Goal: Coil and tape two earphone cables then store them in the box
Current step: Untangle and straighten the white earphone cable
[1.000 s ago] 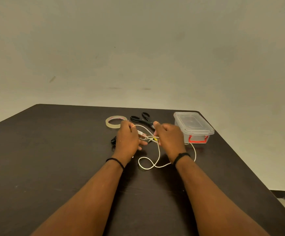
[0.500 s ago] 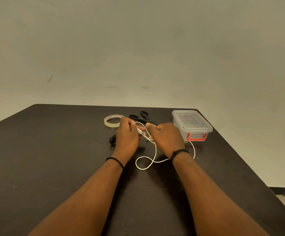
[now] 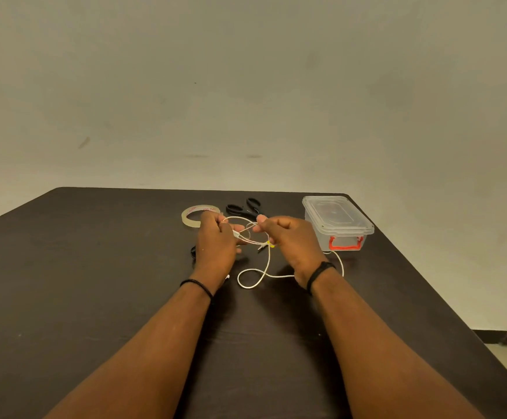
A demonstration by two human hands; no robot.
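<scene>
We see the fingers of the left hand [image 3: 216,241] curled around loops of the white earphone cable [image 3: 253,278], with the thumb side pinching the strands near a small inline piece. The right hand [image 3: 288,240] faces it, its thumb and forefinger pinching the same cable close to the left hand, the other fingers curled in. Between the two hands the cable makes a small loop in the air, and a bit of yellow shows on it just below the right hand's fingers. From there the cable drops to the table [image 3: 64,297], makes a loose loop in front of the wrists, runs under the right wrist and curves up toward the box [image 3: 338,225]. Both wrists wear a dark band.

Just left of the left hand a black earphone cable [image 3: 193,252] lies on the table, mostly hidden behind the hand. Beyond the hands lie a roll of clear tape [image 3: 190,217] and black scissors [image 3: 243,207]. The clear box, lid on and with a red latch, stands to the right of the right hand.
</scene>
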